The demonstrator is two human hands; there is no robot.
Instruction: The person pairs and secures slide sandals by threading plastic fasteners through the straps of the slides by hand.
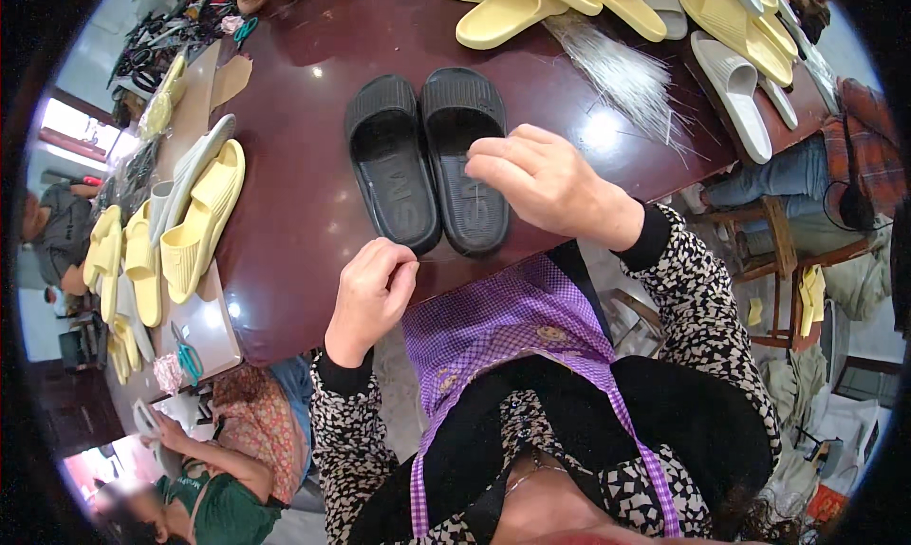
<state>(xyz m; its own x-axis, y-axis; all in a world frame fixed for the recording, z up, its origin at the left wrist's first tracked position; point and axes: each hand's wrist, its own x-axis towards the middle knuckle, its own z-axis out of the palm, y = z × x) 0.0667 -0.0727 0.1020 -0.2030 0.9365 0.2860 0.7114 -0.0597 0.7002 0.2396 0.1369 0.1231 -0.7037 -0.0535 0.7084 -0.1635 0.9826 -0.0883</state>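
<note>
A pair of black slide sandals lies side by side on the dark red table, heels towards me: the left sandal [399, 179] and the right sandal [465, 118]. My right hand [546, 179] is over the right sandal's footbed, thumb and fingers pinched together. Below its fingertips runs a fine pale line, too thin to tell whether it is a held strand. Closed in a pinch, my left hand [368, 293] is at the table's front edge beside the left sandal's heel. What its fingers hold, if anything, is hidden.
A bundle of thin clear plastic strands [622, 75] lies at the back right, near yellow slides [508, 13] and a grey slide [733, 94]. More yellow slides [204, 217] line a left table with teal scissors [187, 355]. Co-workers sit at left [223, 483] and right [859, 146].
</note>
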